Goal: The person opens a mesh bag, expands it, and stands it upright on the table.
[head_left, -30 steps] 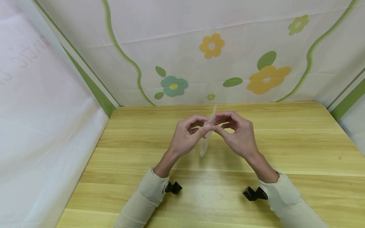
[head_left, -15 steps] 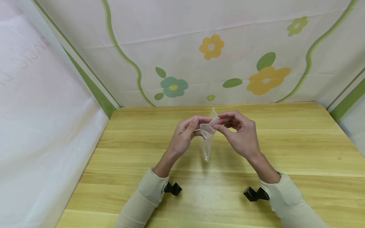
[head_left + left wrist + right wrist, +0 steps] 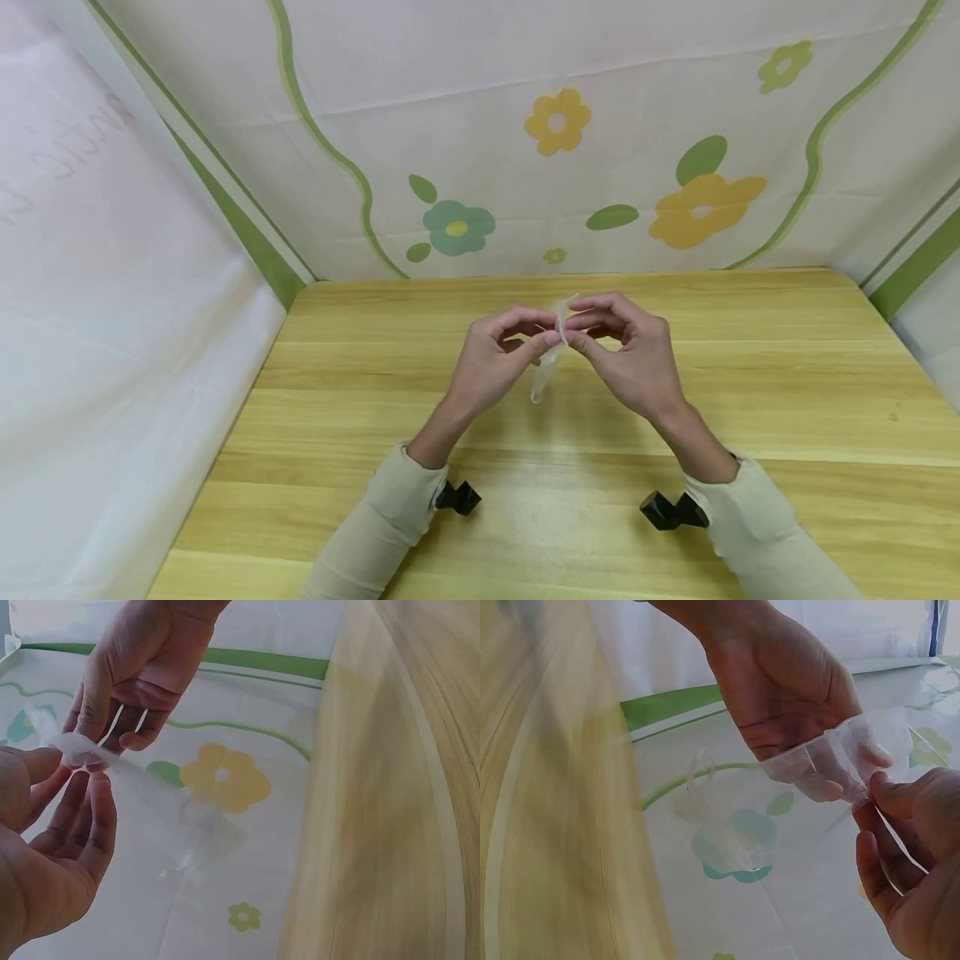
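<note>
A thin, translucent white bag (image 3: pixel 546 377) hangs between the two hands above the table. My left hand (image 3: pixel 491 354) pinches its upper part between thumb and fingers. Close beside it, my right hand (image 3: pixel 633 357) pinches the same part from the other side. The left wrist view has the bag (image 3: pixel 142 774) stretching away from both hands, its far end blurred. Fine creases show in the bag (image 3: pixel 891 735) in the right wrist view, where the left hand (image 3: pixel 784 682) lies partly behind it. Whether its mouth is open, I cannot tell.
Below the hands lies a wooden table (image 3: pixel 555 517). Its back edge meets a white cloth wall (image 3: pixel 465 133) printed with flowers. A white cloth (image 3: pixel 127 358) hangs along the left side. Black camera mounts (image 3: pixel 459 497) sit at both wrists.
Half a second ago my left thumb was lifted off the bag; now it presses on it again. The bag has turned, looks narrower, and its lower end has risen slightly. My right hand has barely moved.
</note>
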`<state>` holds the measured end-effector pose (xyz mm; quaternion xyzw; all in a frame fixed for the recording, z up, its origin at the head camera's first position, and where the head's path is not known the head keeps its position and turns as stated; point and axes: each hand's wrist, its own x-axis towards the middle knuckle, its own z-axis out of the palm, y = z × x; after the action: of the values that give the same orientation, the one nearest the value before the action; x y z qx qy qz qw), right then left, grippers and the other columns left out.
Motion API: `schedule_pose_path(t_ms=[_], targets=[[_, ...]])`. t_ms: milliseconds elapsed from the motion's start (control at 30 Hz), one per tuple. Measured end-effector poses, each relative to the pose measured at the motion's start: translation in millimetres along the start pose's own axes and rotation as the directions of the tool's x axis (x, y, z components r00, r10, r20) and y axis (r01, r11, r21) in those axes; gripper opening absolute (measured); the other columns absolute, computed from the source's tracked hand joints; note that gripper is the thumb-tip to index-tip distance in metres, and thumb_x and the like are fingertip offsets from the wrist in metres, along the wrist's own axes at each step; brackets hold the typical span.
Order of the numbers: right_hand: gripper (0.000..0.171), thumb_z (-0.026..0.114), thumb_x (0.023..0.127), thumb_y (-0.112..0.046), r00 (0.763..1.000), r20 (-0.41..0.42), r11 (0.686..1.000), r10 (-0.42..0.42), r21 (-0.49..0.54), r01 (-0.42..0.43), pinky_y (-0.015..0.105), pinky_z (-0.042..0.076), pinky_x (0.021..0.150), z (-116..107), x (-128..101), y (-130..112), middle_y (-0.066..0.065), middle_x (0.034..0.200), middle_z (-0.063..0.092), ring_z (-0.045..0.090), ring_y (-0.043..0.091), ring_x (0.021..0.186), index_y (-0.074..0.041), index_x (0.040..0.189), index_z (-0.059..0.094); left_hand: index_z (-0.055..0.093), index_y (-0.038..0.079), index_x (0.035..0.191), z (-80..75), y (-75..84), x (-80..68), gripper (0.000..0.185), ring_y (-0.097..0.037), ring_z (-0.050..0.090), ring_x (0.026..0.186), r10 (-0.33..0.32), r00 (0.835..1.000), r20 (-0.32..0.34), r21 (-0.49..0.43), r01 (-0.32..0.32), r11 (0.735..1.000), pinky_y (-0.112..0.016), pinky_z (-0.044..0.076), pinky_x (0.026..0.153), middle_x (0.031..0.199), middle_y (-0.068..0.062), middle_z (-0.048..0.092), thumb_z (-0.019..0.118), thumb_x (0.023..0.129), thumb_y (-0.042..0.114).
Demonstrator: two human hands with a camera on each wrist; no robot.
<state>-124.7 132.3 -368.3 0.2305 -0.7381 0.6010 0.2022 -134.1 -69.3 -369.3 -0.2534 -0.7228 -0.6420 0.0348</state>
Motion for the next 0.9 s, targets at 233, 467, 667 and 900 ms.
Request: schedule_pose_path(t_ms=[233, 467, 667, 900], targets=[[0.034, 0.079, 0.085, 0.018, 0.999, 0.014, 0.999, -0.038, -0.034, 0.039, 0.014, 0.060, 0.077, 0.2, 0.3, 1.4, 0.022, 0.092, 0.080, 0.075, -0.004, 0.087, 0.007, 0.116, 0.072, 0.079, 0.000, 0.104, 1.1, -1.1, -0.1, 0.007, -0.011, 0.069, 0.089, 0.075, 0.995, -0.065, 0.037, -0.073, 0.997, -0.034, 0.065, 0.063, 0.107, -0.017, 0.075, 0.076, 0.099, 0.004], [0.034, 0.082, 0.086, 0.013, 1.000, -0.006, 0.997, -0.016, -0.071, 0.016, 0.014, 0.059, 0.076, -2.0, 1.7, -0.1, 0.018, 0.093, 0.081, 0.075, -0.001, 0.084, 0.004, 0.117, 0.073, 0.075, -0.001, 0.103, -4.8, -0.8, 1.9, 0.006, -0.022, 0.069, 0.083, 0.092, 0.993, -0.070, 0.124, -0.083, 0.989, -0.029, 0.062, 0.062, 0.104, -0.017, 0.074, 0.074, 0.101, 0.004], [0.030, 0.081, 0.087, 0.014, 0.999, -0.027, 0.996, -0.040, -0.084, 0.037, 0.013, 0.059, 0.078, -4.8, 3.9, -0.3, 0.019, 0.092, 0.079, 0.074, -0.001, 0.084, 0.007, 0.115, 0.071, 0.073, 0.001, 0.103, -12.1, -0.4, 3.9, 0.004, -0.025, 0.071, 0.087, 0.155, 0.986, -0.067, 0.258, -0.133, 0.957, -0.027, 0.060, 0.064, 0.105, -0.014, 0.075, 0.073, 0.102, 0.005], [0.024, 0.079, 0.088, 0.014, 0.997, -0.017, 0.992, -0.080, -0.098, 0.078, 0.012, 0.058, 0.077, -7.0, 6.2, 0.2, 0.017, 0.092, 0.077, 0.071, 0.000, 0.084, 0.009, 0.110, 0.070, 0.072, 0.001, 0.102, -19.8, 3.3, 5.3, 0.005, -0.018, 0.068, 0.083, 0.234, 0.972, -0.020, 0.407, -0.206, 0.890, -0.023, 0.057, 0.060, 0.100, -0.013, 0.075, 0.070, 0.103, 0.005]])
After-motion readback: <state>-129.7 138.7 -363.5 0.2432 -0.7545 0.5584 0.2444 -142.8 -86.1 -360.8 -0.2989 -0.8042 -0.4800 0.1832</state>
